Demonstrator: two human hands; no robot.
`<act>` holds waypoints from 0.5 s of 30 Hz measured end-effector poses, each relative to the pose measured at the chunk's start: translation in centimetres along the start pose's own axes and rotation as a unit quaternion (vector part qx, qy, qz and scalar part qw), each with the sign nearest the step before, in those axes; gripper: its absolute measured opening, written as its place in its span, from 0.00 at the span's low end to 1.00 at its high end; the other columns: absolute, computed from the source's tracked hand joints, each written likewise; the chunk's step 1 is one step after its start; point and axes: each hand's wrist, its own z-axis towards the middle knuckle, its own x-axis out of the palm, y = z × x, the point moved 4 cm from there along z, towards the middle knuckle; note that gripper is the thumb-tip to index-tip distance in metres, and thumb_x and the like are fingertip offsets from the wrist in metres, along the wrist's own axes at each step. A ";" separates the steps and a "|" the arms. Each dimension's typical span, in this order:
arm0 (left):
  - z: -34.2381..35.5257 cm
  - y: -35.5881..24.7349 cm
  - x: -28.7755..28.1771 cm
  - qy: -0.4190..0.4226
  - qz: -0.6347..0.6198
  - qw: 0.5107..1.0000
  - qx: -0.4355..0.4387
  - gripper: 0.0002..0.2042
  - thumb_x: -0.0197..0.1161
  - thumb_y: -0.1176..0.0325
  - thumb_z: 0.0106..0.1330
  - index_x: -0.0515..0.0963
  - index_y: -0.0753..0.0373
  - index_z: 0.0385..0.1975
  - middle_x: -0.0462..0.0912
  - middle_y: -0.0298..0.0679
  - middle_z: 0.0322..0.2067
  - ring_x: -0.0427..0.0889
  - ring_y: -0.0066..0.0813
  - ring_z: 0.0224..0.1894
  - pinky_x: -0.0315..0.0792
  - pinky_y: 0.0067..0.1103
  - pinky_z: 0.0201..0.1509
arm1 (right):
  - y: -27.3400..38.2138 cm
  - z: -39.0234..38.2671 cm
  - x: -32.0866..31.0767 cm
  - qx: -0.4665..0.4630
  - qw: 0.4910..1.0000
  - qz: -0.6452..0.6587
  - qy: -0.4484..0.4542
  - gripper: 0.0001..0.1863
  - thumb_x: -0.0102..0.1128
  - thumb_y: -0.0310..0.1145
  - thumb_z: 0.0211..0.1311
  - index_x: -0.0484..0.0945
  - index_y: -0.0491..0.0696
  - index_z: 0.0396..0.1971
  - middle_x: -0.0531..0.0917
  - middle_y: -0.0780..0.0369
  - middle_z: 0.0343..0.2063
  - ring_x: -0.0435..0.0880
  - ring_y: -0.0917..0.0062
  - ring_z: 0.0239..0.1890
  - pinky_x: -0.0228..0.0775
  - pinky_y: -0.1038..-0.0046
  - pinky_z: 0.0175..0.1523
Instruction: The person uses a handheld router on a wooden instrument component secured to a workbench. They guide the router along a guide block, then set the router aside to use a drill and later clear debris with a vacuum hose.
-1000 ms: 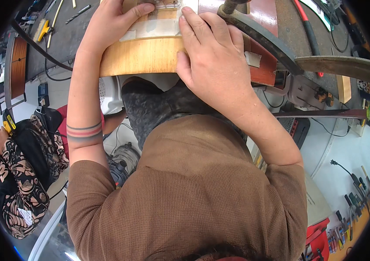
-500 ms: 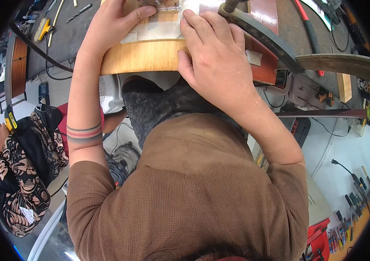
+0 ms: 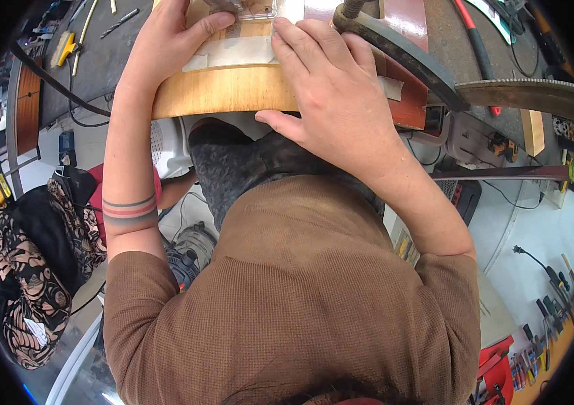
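Note:
My left hand [image 3: 186, 37] reaches over the pale wooden piece [image 3: 216, 91] at top centre, its thumb against a clear plastic fitting [image 3: 260, 9] at the upper edge; the other fingers run out of view, so what they grip is unclear. My right hand [image 3: 324, 94] lies open on the piece, fingertips on whitish tape [image 3: 219, 54] beside the fitting, thumb out below the curved front edge. A reddish-brown board [image 3: 405, 108] lies under and right of that hand. A dark metal clamp [image 3: 408, 57] with a threaded screw crosses just right of it.
A dark workbench [image 3: 105, 57] holds a drill bit, rods and a yellow brush. A red-handled tool [image 3: 476, 44] and a long steel strip [image 3: 516, 91] are at right. A co-worker in a patterned sleeve [image 3: 31, 270] works at left. Hand tools [image 3: 550, 317] line the lower right.
My right thumb has moved out from the wood's face to below its edge. My left thumb has shifted slightly down and left. The co-worker's hands have moved a little.

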 end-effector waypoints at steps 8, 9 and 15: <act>-0.2 0.0 -0.3 0.011 -0.059 0.995 -0.077 0.37 0.72 0.72 0.61 0.63 0.68 0.71 0.73 0.47 0.66 0.69 0.37 0.70 0.62 0.31 0.74 | 0.3 0.2 0.3 0.005 1.000 0.021 -0.006 0.41 0.75 0.52 0.49 0.78 0.38 0.58 0.77 0.56 0.62 0.71 0.67 0.66 0.58 0.62 0.73; -0.1 -0.1 -0.2 0.011 -0.060 0.995 -0.078 0.37 0.72 0.72 0.61 0.63 0.68 0.71 0.73 0.47 0.66 0.69 0.37 0.70 0.62 0.31 0.74 | 0.2 0.1 0.2 0.005 1.000 0.022 -0.005 0.41 0.75 0.52 0.49 0.78 0.38 0.58 0.77 0.56 0.62 0.71 0.67 0.66 0.58 0.62 0.73; -0.5 0.4 -0.3 -0.004 -0.023 0.998 -0.058 0.36 0.72 0.72 0.62 0.64 0.68 0.71 0.74 0.46 0.65 0.70 0.35 0.69 0.62 0.30 0.73 | 0.4 0.9 -1.4 -0.031 0.999 -0.023 0.032 0.39 0.62 0.48 0.61 0.72 0.31 0.63 0.75 0.50 0.63 0.68 0.64 0.65 0.57 0.63 0.69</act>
